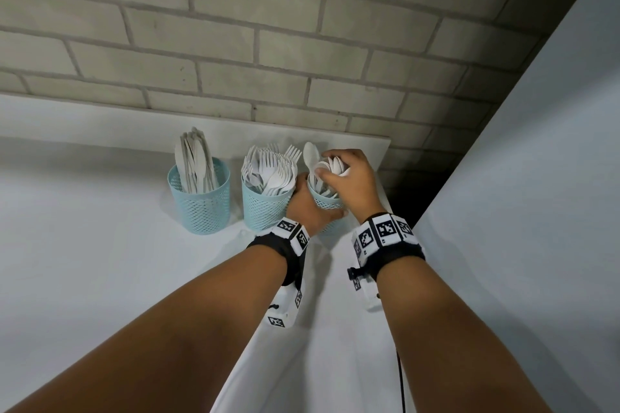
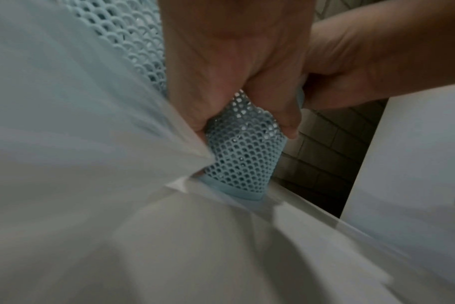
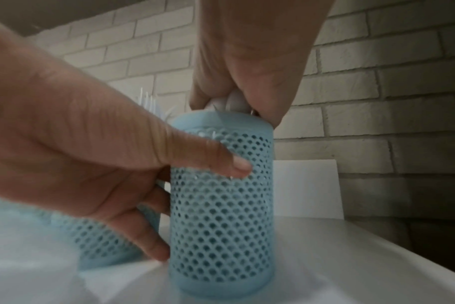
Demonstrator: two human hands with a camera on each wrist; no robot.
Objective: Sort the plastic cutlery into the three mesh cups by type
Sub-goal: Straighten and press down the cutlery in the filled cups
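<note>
Three light-blue mesh cups stand in a row on the white table point(image 1: 100, 261). The left cup point(image 1: 200, 199) holds white knives point(image 1: 194, 161), the middle cup point(image 1: 265, 204) holds white forks point(image 1: 271, 168). My left hand point(image 1: 307, 204) grips the side of the right cup point(image 1: 327, 201), thumb across the mesh point(image 3: 221, 162). My right hand point(image 1: 349, 174) is over that cup's mouth, its fingers curled round a bundle of white spoons point(image 1: 332, 166) whose bowls show under the fingers point(image 3: 231, 102). One spoon point(image 1: 311, 152) sticks up beside them.
A grey brick wall point(image 1: 268, 43) rises right behind the cups. A white panel point(image 1: 536, 178) stands at the right with a dark gap beside the table's right edge. The right cup point(image 2: 244, 152) is close to that edge.
</note>
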